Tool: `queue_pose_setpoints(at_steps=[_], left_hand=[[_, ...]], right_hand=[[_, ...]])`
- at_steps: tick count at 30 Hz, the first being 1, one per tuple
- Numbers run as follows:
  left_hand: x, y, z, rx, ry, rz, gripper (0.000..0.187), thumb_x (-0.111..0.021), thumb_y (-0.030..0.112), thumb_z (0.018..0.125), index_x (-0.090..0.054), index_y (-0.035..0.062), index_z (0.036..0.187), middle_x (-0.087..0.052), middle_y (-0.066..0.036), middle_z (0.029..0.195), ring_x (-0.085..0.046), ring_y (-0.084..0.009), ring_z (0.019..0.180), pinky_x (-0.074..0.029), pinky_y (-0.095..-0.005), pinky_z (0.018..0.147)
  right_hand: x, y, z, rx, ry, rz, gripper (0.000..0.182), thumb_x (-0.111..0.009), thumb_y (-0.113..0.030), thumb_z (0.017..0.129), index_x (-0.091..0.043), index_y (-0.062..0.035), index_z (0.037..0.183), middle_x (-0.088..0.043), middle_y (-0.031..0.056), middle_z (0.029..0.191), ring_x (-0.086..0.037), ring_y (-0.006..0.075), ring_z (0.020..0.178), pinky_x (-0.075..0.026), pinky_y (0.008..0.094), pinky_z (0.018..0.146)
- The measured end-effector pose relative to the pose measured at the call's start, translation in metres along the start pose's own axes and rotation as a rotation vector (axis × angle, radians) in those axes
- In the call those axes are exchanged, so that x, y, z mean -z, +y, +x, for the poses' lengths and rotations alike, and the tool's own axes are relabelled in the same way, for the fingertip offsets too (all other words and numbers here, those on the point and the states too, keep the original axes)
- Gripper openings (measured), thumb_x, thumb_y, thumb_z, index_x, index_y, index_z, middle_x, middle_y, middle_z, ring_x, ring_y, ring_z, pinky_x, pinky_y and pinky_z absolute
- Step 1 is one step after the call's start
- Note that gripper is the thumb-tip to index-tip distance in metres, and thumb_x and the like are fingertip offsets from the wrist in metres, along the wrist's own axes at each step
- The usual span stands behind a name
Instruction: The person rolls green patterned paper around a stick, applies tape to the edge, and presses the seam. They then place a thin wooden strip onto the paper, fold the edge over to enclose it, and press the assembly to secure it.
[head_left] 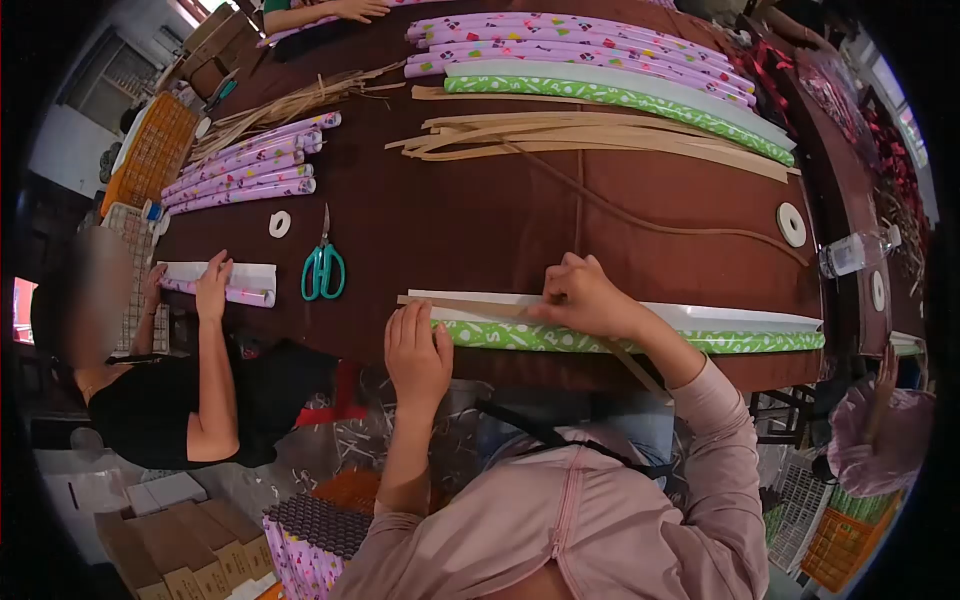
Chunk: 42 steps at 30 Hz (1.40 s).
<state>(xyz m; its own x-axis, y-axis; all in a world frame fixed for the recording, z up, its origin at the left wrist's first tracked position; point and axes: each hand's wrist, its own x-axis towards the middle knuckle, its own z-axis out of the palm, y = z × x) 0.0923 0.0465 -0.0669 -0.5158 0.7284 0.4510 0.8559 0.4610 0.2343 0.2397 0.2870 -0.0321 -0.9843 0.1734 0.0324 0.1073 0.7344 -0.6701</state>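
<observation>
The left hand (418, 352), fingers extended and nearly together, lies palm-down over the left end of a long green roll with white printed motifs (760, 341) near the close edge of the reddish-brown desk (450, 220), its forearm almost upright in view. The right hand (585, 298), well apart from the left, has its fingers curled and closed on a flat tan strip (470, 306) running along the roll, its forearm slanting in from the right.
</observation>
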Motion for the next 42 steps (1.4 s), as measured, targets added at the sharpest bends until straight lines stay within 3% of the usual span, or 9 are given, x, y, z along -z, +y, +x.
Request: queue_pose_setpoints(at_steps=[3,5,8,17,38,42], left_hand=[[0.000,0.000,0.000,-0.009,0.007,0.007,0.030,-0.056,0.014,0.091,-0.059,-0.0034,0.116,-0.059,-0.017,0.119,-0.053,-0.0366,0.115,-0.040,-0.0482,0.105],[-0.001,0.000,0.000,0.003,-0.002,0.022,0.030,-0.056,0.013,0.091,-0.059,-0.0038,0.115,-0.059,-0.017,0.119,-0.053,-0.0369,0.114,-0.040,-0.0484,0.105],[0.000,0.000,0.001,-0.002,0.000,-0.002,0.030,-0.056,0.013,0.091,-0.059,-0.0043,0.115,-0.059,-0.018,0.119,-0.054,-0.0375,0.113,-0.040,-0.0487,0.105],[-0.001,-0.001,-0.001,-0.010,-0.005,-0.001,0.030,-0.055,0.013,0.092,-0.058,-0.0045,0.116,-0.058,-0.018,0.120,-0.053,-0.0383,0.114,-0.040,-0.0495,0.105],[0.002,-0.001,0.002,-0.038,-0.021,0.067,0.029,-0.055,0.012,0.093,-0.058,-0.0047,0.116,-0.059,-0.018,0.118,-0.054,-0.0367,0.112,-0.039,-0.0485,0.106],[0.010,0.008,0.006,-0.052,-0.054,0.103,0.030,-0.057,0.018,0.091,-0.062,0.0020,0.116,-0.057,-0.017,0.119,-0.053,-0.0351,0.112,-0.037,-0.0500,0.106]], right_hand=[[0.009,0.000,-0.010,-0.029,-0.010,-0.076,0.030,-0.076,-0.034,0.080,-0.067,-0.0075,0.068,-0.060,0.0011,0.075,-0.049,0.0226,0.084,-0.036,0.0382,0.080],[0.016,0.001,-0.016,-0.029,0.003,-0.145,0.038,-0.076,-0.043,0.078,-0.070,-0.0073,0.067,-0.063,0.0045,0.077,-0.052,0.0252,0.085,-0.036,0.0396,0.077],[0.022,0.005,-0.024,-0.077,0.064,-0.125,0.033,-0.079,-0.038,0.076,-0.067,-0.0086,0.065,-0.060,0.0004,0.072,-0.050,0.0225,0.083,-0.035,0.0394,0.078],[0.013,0.020,-0.022,-0.132,0.049,-0.180,0.038,-0.079,-0.044,0.073,-0.068,-0.0087,0.063,-0.062,0.0009,0.072,-0.052,0.0232,0.085,-0.035,0.0384,0.077],[0.011,0.012,-0.018,-0.193,0.000,-0.293,0.034,-0.077,-0.041,0.073,-0.069,-0.0094,0.063,-0.064,0.0032,0.079,-0.055,0.0251,0.091,-0.039,0.0406,0.081],[0.009,0.011,-0.017,-0.201,0.002,-0.316,0.036,-0.077,-0.043,0.072,-0.070,-0.0094,0.064,-0.065,0.0036,0.078,-0.056,0.0248,0.091,-0.039,0.0402,0.081]])
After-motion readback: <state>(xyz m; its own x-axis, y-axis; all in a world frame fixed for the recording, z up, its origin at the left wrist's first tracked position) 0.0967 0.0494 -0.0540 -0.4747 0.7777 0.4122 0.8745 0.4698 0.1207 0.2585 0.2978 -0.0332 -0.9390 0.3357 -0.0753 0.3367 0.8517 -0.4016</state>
